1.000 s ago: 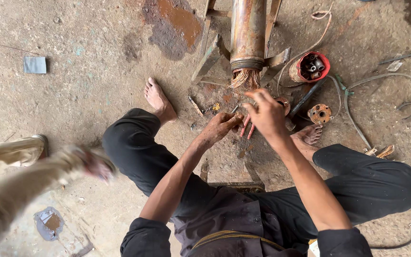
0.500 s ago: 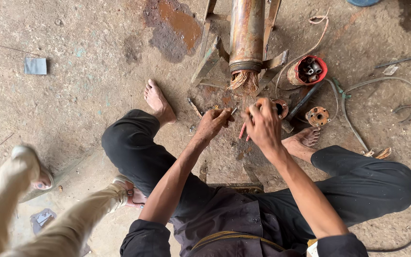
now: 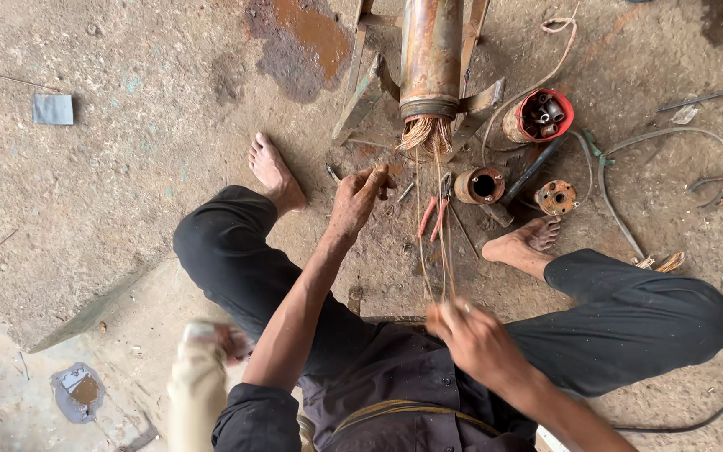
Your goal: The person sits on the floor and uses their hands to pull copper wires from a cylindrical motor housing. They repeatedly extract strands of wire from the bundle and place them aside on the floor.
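Note:
A rusty metal cylinder lies on a stand on the concrete floor, with a frayed bundle of copper wire hanging out of its near end. My right hand is shut on several thin copper strands that stretch taut from the bundle back to my lap. My left hand hovers left of the bundle with its fingers curled; whether it holds anything is unclear. Red-handled pliers lie on the floor beneath the strands, between my bare feet.
A red can of small parts, a rusty ring and a round flanged part lie to the right. Cables loop over the floor there. Another person's blurred leg is at lower left. A grey square plate lies far left.
My right hand has pulled back from the wire bundle toward my body, drawing strands out. My left hand stayed near the bundle. The other person's leg has moved right, closer to me.

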